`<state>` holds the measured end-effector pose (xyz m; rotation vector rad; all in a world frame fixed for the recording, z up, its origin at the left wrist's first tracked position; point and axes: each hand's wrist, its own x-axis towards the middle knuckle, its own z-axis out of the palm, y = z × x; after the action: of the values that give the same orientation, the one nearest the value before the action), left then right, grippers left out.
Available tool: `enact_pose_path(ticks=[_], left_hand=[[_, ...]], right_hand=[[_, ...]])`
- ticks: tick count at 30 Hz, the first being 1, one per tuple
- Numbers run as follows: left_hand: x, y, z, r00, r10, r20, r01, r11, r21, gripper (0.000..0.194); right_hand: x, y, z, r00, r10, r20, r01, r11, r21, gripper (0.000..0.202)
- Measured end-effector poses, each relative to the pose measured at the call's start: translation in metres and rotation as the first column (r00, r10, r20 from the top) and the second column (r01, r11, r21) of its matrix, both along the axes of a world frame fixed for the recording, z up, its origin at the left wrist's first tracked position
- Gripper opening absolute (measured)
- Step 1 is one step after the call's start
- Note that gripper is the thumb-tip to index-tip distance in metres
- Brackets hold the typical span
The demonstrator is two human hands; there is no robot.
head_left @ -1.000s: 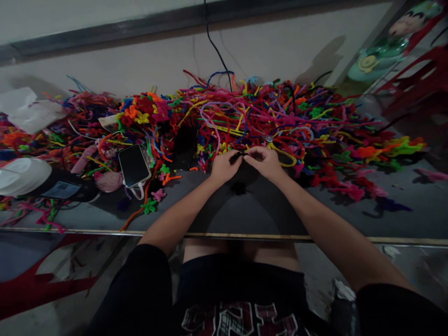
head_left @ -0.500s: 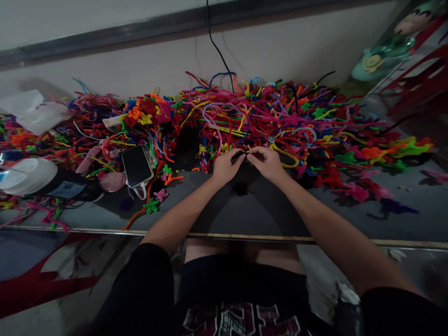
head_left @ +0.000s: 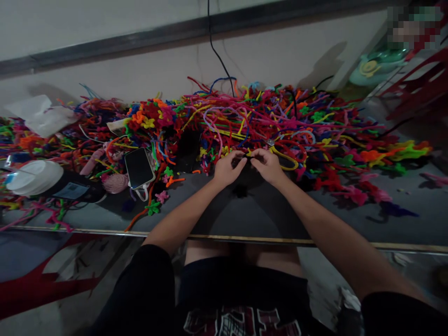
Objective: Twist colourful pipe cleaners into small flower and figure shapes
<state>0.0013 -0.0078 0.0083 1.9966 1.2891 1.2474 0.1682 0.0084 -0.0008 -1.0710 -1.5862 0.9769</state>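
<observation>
My left hand (head_left: 229, 168) and my right hand (head_left: 266, 165) meet just above the near side of the pile, fingertips almost touching. Both pinch a small black pipe cleaner (head_left: 248, 157), mostly hidden by the fingers. Below them on the dark table lies a black fuzzy shape (head_left: 242, 190), too dark to make out well. Scissors with yellow handles (head_left: 285, 161) rest on the pile just beyond my right hand. Around and behind both hands spreads a heap of coloured pipe cleaners (head_left: 227, 123), some bent into flower shapes.
On the left are a phone (head_left: 139, 167) with a white cable, a pink bristly ball (head_left: 115, 183) and a tipped dark bottle with a white lid (head_left: 37, 177). A dark phone-like slab (head_left: 188, 149) leans in the pile. Pink and red pieces (head_left: 353, 193) lie right. The table edge (head_left: 252, 239) runs in front.
The fingers of both hands have shifted slightly around the small black pipe cleaner, still held together in the same place. The view has tilted a little.
</observation>
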Motion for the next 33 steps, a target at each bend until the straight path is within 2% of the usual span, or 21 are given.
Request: enact_pose_path(ticks=[4,8,12,17,24,29,33], left_hand=[[0.0004,-0.0001,0.0011,0.999,-0.017,-0.049,0.018,0.999,0.030,0.022],[0.0008,0.0025,-0.0007,0.997,-0.019,-0.079,0.025,0.997,0.073,0.017],[0.0000,0.0062,-0.0044,1.000,-0.002,-0.011,0.002,0.999,0.042,0.013],[0.0000,0.0081,-0.0065,0.992,0.010,0.125,-0.013,1.000,0.023,0.016],[-0.0004,0.0030,0.0018,0.999,-0.002,-0.036,0.002,1.000,0.016,0.014],[-0.0007,0.0048,0.0012,0.999,0.017,-0.048,-0.017,1.000,0.011,0.012],[-0.0002,0.0058,0.0000,0.998,0.038,-0.042,-0.038,0.999,-0.001,0.010]], right_hand=[[-0.0007,-0.0018,0.0033,0.999,-0.019,0.026,0.020,0.999,-0.044,0.003],[-0.0025,-0.0032,0.0056,1.000,-0.002,0.004,0.002,0.999,-0.055,0.011],[-0.0015,-0.0018,0.0030,1.000,0.011,-0.011,-0.011,1.000,0.001,0.021],[-0.0001,-0.0001,-0.0001,0.998,-0.020,0.059,0.017,0.999,0.048,0.026],[-0.0006,0.0007,-0.0013,0.994,-0.067,0.092,0.060,0.996,0.071,0.025],[-0.0004,-0.0020,0.0032,0.972,-0.099,0.212,0.069,0.987,0.144,0.025],[-0.0009,-0.0025,0.0043,0.979,-0.094,0.181,0.075,0.991,0.110,0.025]])
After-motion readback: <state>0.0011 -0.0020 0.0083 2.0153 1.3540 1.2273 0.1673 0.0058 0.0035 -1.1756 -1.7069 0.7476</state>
